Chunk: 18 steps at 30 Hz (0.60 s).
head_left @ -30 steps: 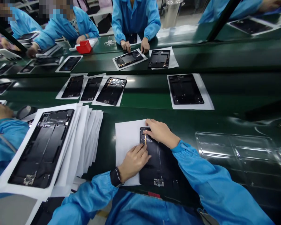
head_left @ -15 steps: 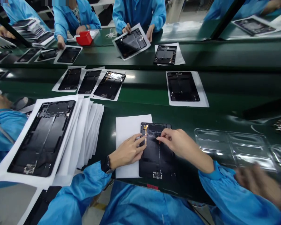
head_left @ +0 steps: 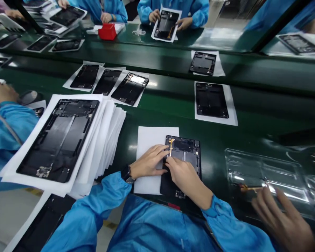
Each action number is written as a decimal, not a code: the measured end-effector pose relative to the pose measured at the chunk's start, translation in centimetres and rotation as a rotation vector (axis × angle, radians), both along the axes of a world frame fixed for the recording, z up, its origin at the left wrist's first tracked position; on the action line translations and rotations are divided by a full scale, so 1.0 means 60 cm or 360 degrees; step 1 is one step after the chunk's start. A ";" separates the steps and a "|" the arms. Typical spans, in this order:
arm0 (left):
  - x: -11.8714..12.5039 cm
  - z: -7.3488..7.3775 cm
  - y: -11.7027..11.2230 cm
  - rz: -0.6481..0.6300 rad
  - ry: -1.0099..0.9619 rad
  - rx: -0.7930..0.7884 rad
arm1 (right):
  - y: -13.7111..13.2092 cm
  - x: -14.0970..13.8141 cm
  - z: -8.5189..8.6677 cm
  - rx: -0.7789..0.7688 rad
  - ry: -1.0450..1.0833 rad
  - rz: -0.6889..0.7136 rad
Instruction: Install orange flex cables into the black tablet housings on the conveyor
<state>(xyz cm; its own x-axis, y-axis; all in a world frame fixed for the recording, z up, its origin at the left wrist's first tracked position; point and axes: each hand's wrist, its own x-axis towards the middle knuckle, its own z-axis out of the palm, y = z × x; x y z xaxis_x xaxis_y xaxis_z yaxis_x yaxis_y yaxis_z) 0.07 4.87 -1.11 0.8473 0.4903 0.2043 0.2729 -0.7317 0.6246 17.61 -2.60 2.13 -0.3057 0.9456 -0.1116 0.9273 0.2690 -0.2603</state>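
Note:
A black tablet back frame [head_left: 187, 150] lies on the green bench in front of me, half over a white paper sheet [head_left: 150, 140]. A thin gold flex strip [head_left: 170, 146] runs down from its top left corner. My left hand [head_left: 149, 162] rests on the frame's left edge, fingers curled and pressing near the strip. My right hand [head_left: 181, 175] lies on the frame right beside it, fingertips pinched at the strip's lower end. Both hands touch the frame and nearly touch each other.
A fanned stack of paper-lined frames [head_left: 60, 138] sits to my left. A clear plastic tray [head_left: 265, 173] lies to my right, where another person's hand [head_left: 286, 218] holds a gold strip. More frames on paper [head_left: 212, 101] lie on the green belt; workers in blue sit opposite.
My right hand has moved left and down to the strip beside my left hand. A neighbour's hand has come in at the lower right with a gold strip. The view has shifted.

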 end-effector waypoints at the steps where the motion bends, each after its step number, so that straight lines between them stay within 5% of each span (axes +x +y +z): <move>1: 0.000 -0.002 0.000 0.0012 -0.0007 0.0003 | 0.000 0.001 -0.001 -0.0004 0.0030 -0.0002; 10: -0.005 -0.017 0.006 0.0057 -0.0043 0.0049 | -0.022 0.021 -0.025 0.0137 0.0742 -0.0273; 14: -0.005 -0.017 0.007 0.0076 -0.0025 0.0034 | -0.025 0.011 -0.026 0.0103 0.0531 -0.0219; 18: -0.005 -0.017 0.007 0.0066 -0.0014 0.0018 | -0.008 -0.013 0.003 -0.0084 0.0027 -0.0057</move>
